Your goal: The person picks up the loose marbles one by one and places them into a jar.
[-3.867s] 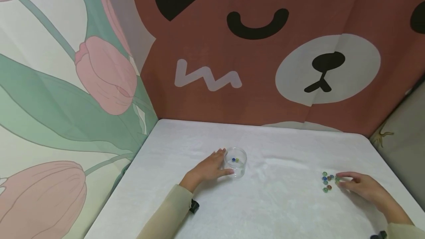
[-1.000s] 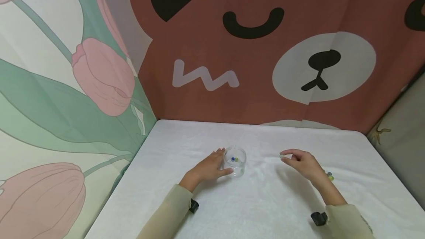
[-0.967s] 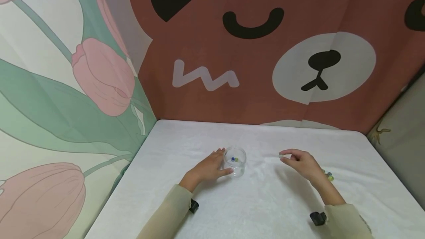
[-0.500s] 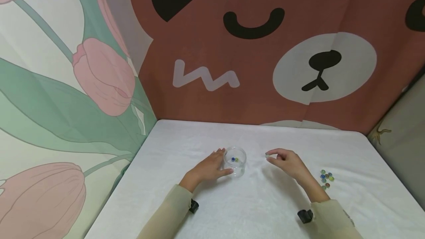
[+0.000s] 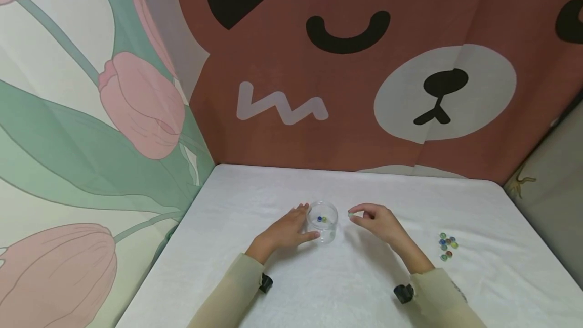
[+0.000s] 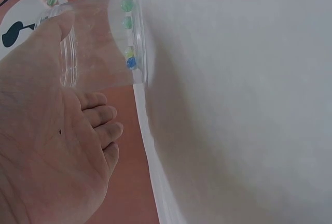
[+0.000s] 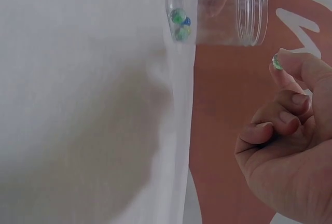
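Observation:
A clear jar [image 5: 322, 234] with a threaded mouth stands upright on the white cloth. Blue, yellow and green marbles [image 6: 127, 23] lie at its bottom. My left hand [image 5: 286, 228] holds the jar loosely from the left, fingers at its far side and thumb across its near side. Just right of the jar and at about rim height, my right hand [image 5: 379, 222] pinches a green marble [image 7: 277, 61] between thumb and index finger. Its other fingers are curled in toward the palm in the right wrist view.
A loose cluster of several marbles [image 5: 448, 245], green, blue, yellow and reddish, lies on the cloth farther right. The white-covered table [image 5: 364, 287] meets a brown bear-print wall hanging [image 5: 346, 140] at the back and a tulip-print one [image 5: 150, 176] at the left.
My right hand has carried the green marble leftward from the cluster to beside the jar, uncovering the other marbles. My left hand and the jar have stayed in place.

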